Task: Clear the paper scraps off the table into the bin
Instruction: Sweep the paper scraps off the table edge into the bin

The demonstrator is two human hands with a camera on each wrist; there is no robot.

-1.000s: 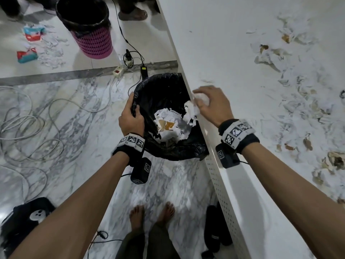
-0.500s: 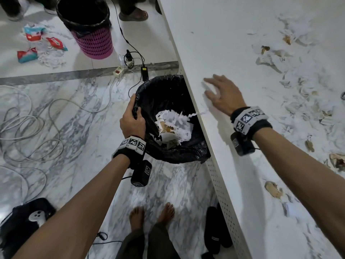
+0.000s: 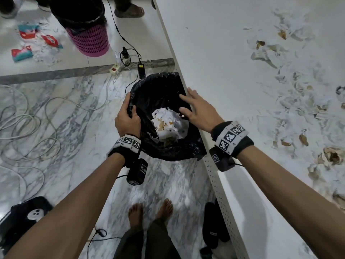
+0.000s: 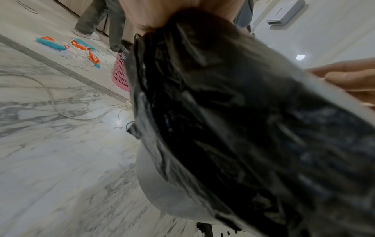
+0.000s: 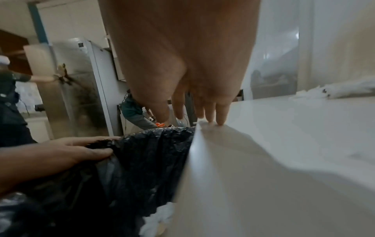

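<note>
Head view: bin, black liner, sits tight against the counter edge, rim just below counter level. Judged reason: scraps can be swept straight over the edge and drop in, no carrying.

L hand grips bin's near-left rim, fingers curled round bunched liner. Prob. holds the mouth open and stops the bin sliding away from the counter. L wrist view agrees: liner gathered under the hand, blurry otherwise.

R hand flat, fingers spread and straight, holds nothing; sits at the counter edge, index and thumb out over the bin mouth. R wrist view: fingertips touch the counter right at its edge. Reads as end of a sweep stroke.

Paper scraps: one heap already in the bin, white w/ some brown bits. Most scraps are on the counter, scattered in a band well to the R of the hand, far side to near side. Task looks early-to-mid.

Around: pink bin on the floor further off, wrappers and paper litter beside it; cables looped on marble floor; power strip near the bin; black slippers by the counter base; own bare feet below.

In the way: nothing between R hand and remaining scraps. Risk: long reach, light bits may miss the mouth.
</note>
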